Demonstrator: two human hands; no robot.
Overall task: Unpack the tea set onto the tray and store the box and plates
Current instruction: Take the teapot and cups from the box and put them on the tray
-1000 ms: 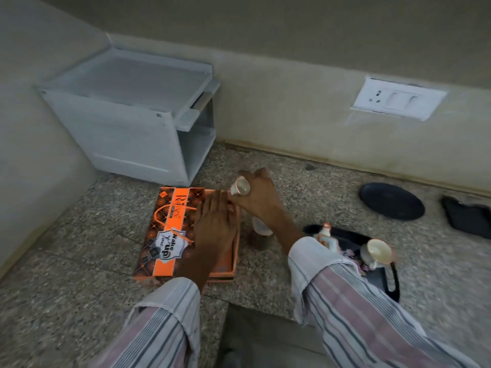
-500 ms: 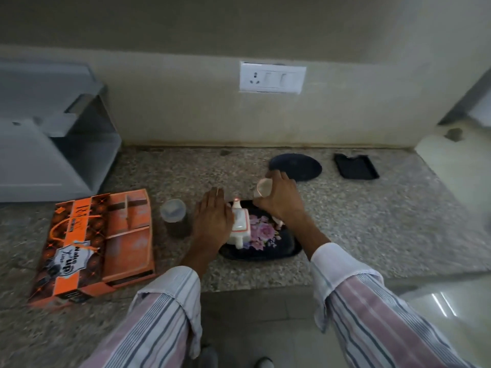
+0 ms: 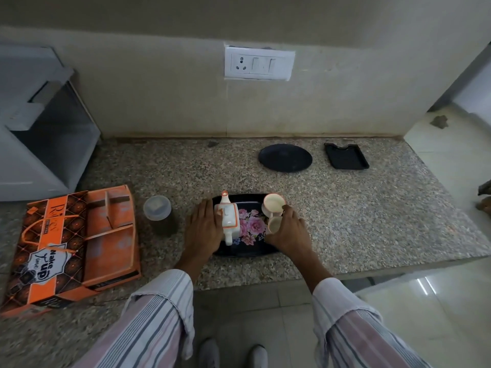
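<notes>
Right hand (image 3: 288, 231), carried over from the orange cardboard box (image 3: 71, 248), is lowering a small cream cup (image 3: 275, 224), grip clenched round it, onto the black floral tray (image 3: 252, 229); left hand (image 3: 203, 229) is resting released beside the white teapot (image 3: 227, 216). Second cup nearly unpacked.

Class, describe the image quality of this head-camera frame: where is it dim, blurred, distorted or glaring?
Head view: dim overall; wide-angle bending curves the counter edge; sleeves at the bottom are blurred; glare streaks the glossy floor; tray and cups stay fairly sharp.
</notes>
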